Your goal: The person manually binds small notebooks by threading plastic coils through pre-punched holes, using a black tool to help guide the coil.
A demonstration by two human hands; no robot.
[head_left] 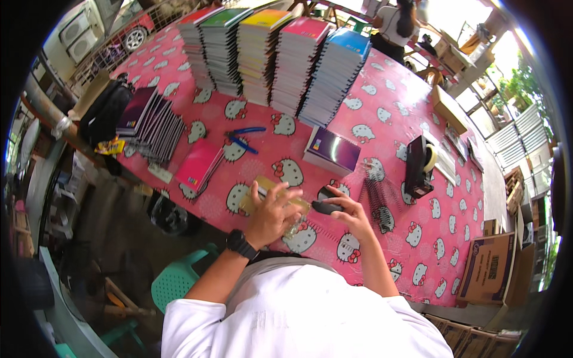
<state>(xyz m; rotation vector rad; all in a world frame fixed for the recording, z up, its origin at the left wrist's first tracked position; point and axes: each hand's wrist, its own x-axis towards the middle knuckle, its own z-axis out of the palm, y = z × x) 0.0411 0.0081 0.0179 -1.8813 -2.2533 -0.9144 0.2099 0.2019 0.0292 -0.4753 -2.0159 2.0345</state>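
My left hand (pixel 273 210), with a black watch on its wrist, lies with fingers spread over a flat tan-gold piece (pixel 246 204) near the table's front edge. Most of that piece is covered by the hand. My right hand (pixel 352 216) grips a small black rounded object (pixel 325 206) beside it; its exact kind is unclear. A thin binding coil (pixel 325 231) appears to lie just below the hands. Farther off are a short stack of purple notebooks (pixel 332 149), a pink notebook (pixel 200 166) and blue-handled pliers (pixel 245 140). Black spiral coils (pixel 377 200) lie right of my right hand.
Tall stacks of spiral notebooks (pixel 256 59) line the table's far side. Left stands a leaning pile of purple notebooks (pixel 152 125). A black tape dispenser (pixel 418 167) and a long cardboard box (pixel 449 109) are at right. A green stool (pixel 176 280) stands below left; a person (pixel 394 27) is beyond.
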